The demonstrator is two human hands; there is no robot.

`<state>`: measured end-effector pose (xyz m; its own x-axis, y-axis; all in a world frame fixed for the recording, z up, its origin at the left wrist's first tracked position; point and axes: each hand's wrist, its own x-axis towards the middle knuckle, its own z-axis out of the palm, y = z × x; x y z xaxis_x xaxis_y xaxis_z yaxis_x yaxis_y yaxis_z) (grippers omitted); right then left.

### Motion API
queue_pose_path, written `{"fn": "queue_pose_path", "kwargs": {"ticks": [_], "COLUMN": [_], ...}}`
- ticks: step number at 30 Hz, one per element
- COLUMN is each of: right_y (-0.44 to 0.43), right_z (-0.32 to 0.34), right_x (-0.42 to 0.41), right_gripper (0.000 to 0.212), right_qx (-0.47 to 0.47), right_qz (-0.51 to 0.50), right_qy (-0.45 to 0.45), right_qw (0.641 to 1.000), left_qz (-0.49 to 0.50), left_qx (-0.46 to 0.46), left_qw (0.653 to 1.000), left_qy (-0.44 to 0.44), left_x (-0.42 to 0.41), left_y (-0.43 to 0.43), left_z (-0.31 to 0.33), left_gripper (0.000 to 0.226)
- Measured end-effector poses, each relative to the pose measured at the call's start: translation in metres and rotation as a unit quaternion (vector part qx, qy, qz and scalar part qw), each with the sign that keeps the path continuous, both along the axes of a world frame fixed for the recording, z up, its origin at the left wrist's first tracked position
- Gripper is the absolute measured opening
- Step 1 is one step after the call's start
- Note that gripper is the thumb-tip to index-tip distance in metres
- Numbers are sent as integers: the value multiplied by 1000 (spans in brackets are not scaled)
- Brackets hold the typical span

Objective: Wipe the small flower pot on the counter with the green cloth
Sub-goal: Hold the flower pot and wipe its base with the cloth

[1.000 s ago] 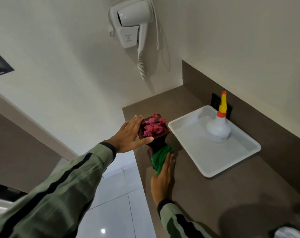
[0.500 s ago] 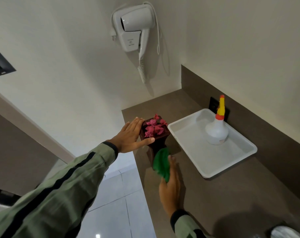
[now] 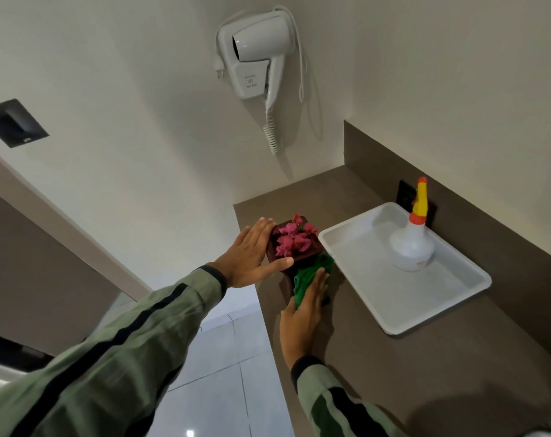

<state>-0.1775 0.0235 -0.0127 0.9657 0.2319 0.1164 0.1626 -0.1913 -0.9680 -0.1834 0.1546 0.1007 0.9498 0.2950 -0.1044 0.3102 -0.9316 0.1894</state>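
Note:
A small dark-brown flower pot (image 3: 287, 280) with pink flowers (image 3: 294, 239) stands near the left edge of the brown counter (image 3: 409, 367). My left hand (image 3: 252, 257) grips the pot's rim from the left, thumb across the near side and fingers along the far-left side. My right hand (image 3: 304, 316) presses the green cloth (image 3: 312, 275) flat against the pot's near-right face. The cloth covers most of that face and hides the pot's base.
A white tray (image 3: 378, 298) lies just right of the pot, holding a white spray bottle (image 3: 412, 246) with a yellow and orange nozzle. A wall-mounted hair dryer (image 3: 258, 52) hangs above. The counter's left edge drops to a tiled floor (image 3: 223, 373).
My right hand has slid the green cloth up and to the right along the pot's side, back from its lower position half a second ago. My left hand keeps its hold on the pot.

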Motion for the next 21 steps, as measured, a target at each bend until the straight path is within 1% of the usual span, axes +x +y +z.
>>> {"fn": "queue_pose_path", "kwargs": {"ticks": [3, 5, 8, 10, 11, 12, 13, 15, 16, 19, 21], "right_y": [-3, -6, -20, -40, -52, -65, -75, -84, -82, -52, -31], "right_z": [-2, -4, -5, -5, -4, 1, 7, 23, 33, 60, 68], "right_x": [-2, -7, -19, -21, -20, -16, -12, 2, 8, 18, 11], "right_gripper": [84, 82, 77, 70, 66, 64, 63, 64, 64, 67, 75], "right_qx": [-37, -61, -88, -85, -78, -71, -66, -45, -28, 19, 73], "right_qz": [4, 25, 109, 175, 183, 162, 114, 10, -14, 3, 26], "right_qy": [-22, -28, -34, 4, 25, 27, 14, -15, -11, 4, 23], "right_qw": [999, 997, 990, 981, 980, 984, 991, 999, 999, 1000, 997], "left_qz": [2, 4, 7, 8, 8, 7, 8, 9, 8, 5, 2], "left_qx": [6, 2, -1, -7, -8, -9, -11, -15, -17, -15, -13], "left_qw": [1000, 1000, 1000, 1000, 1000, 1000, 1000, 1000, 1000, 1000, 1000], "left_qy": [-3, 2, 8, 7, 8, 7, 6, 5, 5, -1, 1], "left_x": [0, 1, 1, 0, 0, 0, 0, 1, 1, 0, 0], "left_y": [1, 0, 0, 0, 1, 1, 1, 1, 2, 3, 4], "left_z": [-1, -1, 0, 0, 0, 0, 0, -1, 0, -2, -3], "left_gripper": [117, 118, 117, 112, 108, 105, 103, 104, 107, 106, 102]}}
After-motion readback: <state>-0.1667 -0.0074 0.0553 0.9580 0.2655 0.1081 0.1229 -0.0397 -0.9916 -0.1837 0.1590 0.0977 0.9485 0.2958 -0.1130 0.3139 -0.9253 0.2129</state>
